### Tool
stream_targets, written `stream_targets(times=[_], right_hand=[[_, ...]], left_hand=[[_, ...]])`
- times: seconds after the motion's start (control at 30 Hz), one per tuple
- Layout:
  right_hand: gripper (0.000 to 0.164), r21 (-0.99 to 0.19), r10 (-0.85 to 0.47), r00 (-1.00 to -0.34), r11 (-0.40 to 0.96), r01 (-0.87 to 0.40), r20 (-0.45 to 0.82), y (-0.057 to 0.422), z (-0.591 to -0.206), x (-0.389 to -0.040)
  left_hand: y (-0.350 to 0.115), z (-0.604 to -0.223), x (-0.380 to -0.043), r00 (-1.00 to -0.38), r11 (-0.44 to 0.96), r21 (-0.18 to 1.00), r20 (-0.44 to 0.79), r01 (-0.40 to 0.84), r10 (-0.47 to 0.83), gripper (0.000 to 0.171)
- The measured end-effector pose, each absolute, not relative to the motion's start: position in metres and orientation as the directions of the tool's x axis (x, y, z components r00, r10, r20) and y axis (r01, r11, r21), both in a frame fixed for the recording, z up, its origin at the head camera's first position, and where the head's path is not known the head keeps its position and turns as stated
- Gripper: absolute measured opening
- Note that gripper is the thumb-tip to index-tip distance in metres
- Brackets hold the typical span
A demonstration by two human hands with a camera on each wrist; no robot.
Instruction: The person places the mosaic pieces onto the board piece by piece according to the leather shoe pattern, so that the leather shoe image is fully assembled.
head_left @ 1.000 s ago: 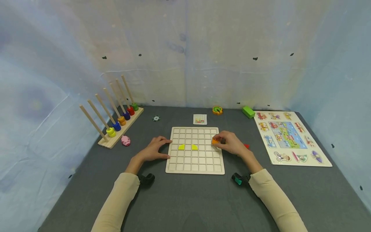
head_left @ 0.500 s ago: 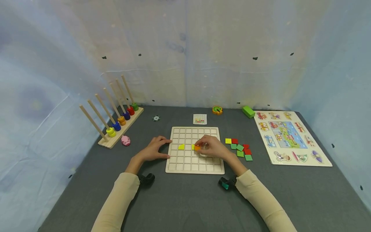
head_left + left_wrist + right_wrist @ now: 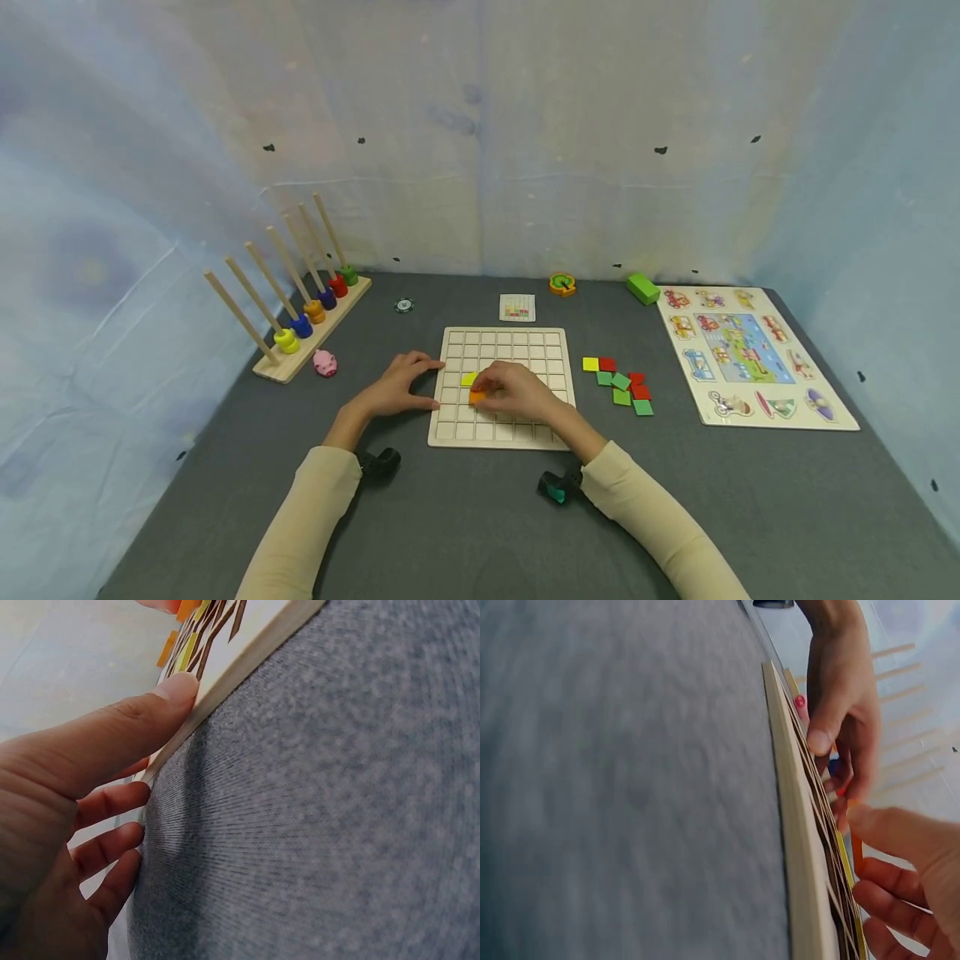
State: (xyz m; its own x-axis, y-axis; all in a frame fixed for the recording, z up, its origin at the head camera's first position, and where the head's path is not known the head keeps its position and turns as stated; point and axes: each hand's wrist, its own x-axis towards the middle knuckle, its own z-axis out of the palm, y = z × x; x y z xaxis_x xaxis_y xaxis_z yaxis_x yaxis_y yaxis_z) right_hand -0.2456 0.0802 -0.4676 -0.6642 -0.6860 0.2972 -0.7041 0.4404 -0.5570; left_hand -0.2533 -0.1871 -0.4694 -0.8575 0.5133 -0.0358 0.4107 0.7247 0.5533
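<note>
A pale wooden grid board (image 3: 456,432) lies on the dark table. My left hand (image 3: 396,390) touches its left edge, thumb and index finger spread apart. In the left wrist view the thumb (image 3: 150,716) rests at the board's edge. Over the board's left-middle cells, my right hand (image 3: 519,392) pinches an orange tile (image 3: 476,397) between thumb and fingers. The right wrist view shows this orange tile (image 3: 856,844) held on edge, close to the board. A yellow piece with a slanted side (image 3: 468,379) sits in a cell just beyond it. My right hand covers several cells.
Loose red, green and yellow tiles (image 3: 621,382) lie right of the board. A pattern card (image 3: 517,307) is behind it. Leftward stand a peg rack with coloured rings (image 3: 330,322) and a pink pig (image 3: 325,363). A picture puzzle (image 3: 690,400) and green block (image 3: 642,289) are at right.
My right hand has carried the orange tile leftward across the board, from its right edge to the left-middle cells. It now hides the second yellow piece. My left hand has stayed put.
</note>
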Motion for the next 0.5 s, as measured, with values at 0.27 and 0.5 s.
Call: stream_targets(times=[0.27, 0.5], right_hand=[[0.016, -0.475, -0.663, -0.668, 0.493, -0.729, 0.338, 0.067, -0.471, -0.241], [0.009, -0.452, -0.654, -0.679, 0.522, -0.724, 0.333, 0.066, -0.470, -0.241]], left_hand=[[-0.187, -0.468, -0.252, -0.852, 0.717, 0.552, -0.023, 0.425, 0.523, 0.070], [-0.186, -0.468, -0.252, -0.848, 0.721, 0.537, -0.020, 0.438, 0.530, 0.069]])
